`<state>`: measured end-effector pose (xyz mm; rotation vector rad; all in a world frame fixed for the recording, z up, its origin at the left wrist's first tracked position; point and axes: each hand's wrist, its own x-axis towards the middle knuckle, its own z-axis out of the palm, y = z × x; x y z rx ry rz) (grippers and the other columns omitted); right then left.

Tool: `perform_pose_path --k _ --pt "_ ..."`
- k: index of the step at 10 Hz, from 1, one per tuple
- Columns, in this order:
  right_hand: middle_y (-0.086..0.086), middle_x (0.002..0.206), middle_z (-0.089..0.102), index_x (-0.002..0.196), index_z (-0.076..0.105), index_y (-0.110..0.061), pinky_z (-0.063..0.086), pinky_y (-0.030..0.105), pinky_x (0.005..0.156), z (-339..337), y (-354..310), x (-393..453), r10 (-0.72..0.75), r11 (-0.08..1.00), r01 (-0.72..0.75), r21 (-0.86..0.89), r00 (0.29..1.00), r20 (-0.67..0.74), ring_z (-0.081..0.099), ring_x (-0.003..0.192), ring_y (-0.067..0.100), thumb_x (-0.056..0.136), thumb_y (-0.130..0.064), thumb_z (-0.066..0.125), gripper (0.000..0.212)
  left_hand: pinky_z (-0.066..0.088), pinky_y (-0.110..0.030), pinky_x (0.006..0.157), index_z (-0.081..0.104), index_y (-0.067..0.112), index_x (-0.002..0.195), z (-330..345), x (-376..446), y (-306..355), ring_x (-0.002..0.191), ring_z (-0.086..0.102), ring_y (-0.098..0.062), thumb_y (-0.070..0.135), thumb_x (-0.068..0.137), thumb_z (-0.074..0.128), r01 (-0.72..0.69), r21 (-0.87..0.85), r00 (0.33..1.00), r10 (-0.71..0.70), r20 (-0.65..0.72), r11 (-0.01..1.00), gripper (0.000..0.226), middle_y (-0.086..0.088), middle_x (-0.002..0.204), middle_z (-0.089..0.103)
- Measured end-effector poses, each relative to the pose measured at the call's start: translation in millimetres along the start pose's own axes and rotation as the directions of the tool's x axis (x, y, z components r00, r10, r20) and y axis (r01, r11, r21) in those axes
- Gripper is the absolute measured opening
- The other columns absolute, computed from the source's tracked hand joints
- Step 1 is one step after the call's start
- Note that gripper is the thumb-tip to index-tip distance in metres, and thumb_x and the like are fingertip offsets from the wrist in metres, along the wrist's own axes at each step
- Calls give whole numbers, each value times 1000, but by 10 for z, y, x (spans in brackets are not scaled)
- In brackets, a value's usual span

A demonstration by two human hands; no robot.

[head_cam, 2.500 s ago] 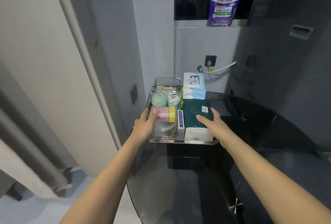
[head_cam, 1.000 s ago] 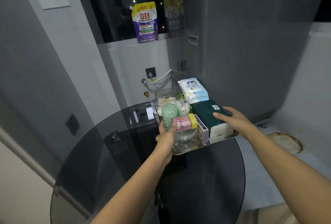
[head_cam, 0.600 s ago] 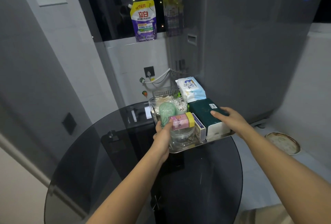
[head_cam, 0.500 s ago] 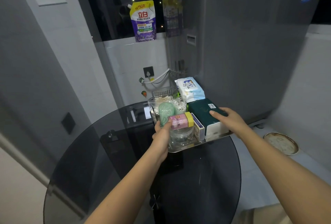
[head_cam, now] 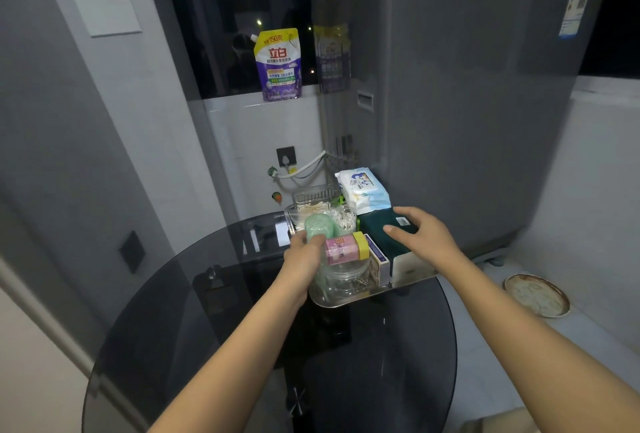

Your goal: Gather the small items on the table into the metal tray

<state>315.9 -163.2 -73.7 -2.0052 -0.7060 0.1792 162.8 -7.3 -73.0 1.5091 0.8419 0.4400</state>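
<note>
Left hand (head_cam: 300, 261) grips the left edge of the metal tray (head_cam: 349, 299), fingers curled up against a clear jar (head_cam: 341, 276) and touching the pink bottle with yellow cap (head_cam: 346, 249) lying on top of it. Right hand (head_cam: 427, 242) lies flat on the dark green tissue pack (head_cam: 381, 235), fingers spread, pressing down, not wrapped around anything. Tray sits at the far right part of the round dark glass table (head_cam: 207, 346), its right end at the table rim. In the tray: green round-topped container (head_cam: 317, 226), cotton swabs tub (head_cam: 343, 219), clear box (head_cam: 317, 198) at the back, blue-white wipes pack (head_cam: 363, 190) behind the tissue pack, a purple-edged small box (head_cam: 377, 259) between jar and tissue pack. Grey appliance (head_cam: 467, 103) just behind the tray. Purple detergent pouch (head_cam: 278, 65) on the window ledge. Round drain cover (head_cam: 536, 295) on the floor at right.
</note>
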Motion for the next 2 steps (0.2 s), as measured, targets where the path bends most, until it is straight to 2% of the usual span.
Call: perform_pose_path --k 1,2 --pt "-1 131 61 124 60 -21 45 30 100 -31 -294 -52 -102 994 105 42 993 -57 55 123 16 82 -31 69 44 40 -32 101 47 18 136 -121 -178 279 125 49 -20 30 94 47 -175 92 984 176 -5 980 44 -2 140 49" --pt "2 112 69 112 67 -20 49 23 91 -126 -666 -163 -208 952 231 199 970 -129 63 102 11 85 -20 67 27 47 -30 88 63 17 114 -305 -312 479 111 61 -18 22 93 48 -288 132 955 295 -31 948 26 -3 118 66"
